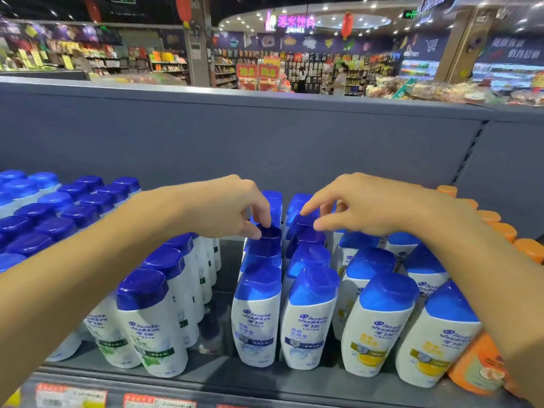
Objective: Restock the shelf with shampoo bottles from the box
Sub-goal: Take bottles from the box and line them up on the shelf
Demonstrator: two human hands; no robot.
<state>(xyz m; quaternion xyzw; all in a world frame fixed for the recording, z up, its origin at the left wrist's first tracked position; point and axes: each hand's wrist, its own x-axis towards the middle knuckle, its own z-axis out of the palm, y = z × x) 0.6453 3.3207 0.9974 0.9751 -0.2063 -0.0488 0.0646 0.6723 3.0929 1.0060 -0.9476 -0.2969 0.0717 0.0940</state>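
White shampoo bottles with blue caps stand in rows on the grey shelf [206, 375]. Two middle rows carry blue labels, fronted by a bottle [256, 316] and its neighbour [309, 319]. My left hand [223, 207] reaches over the left of these rows and pinches the cap of a bottle [272, 235] a few places back, between thumb and forefinger. My right hand [368, 204] hovers over the right row, fingers spread and fairly straight, fingertips at the cap of a bottle [306, 223]. The box is out of view.
Green-label bottles [153, 328] stand to the left, yellow-label ones [376, 325] to the right, orange bottles [482, 366] at the far right. Many blue caps [59, 207] fill the far left. A dark gap [223, 272] runs between the green and blue rows. The grey back panel [265, 136] rises behind.
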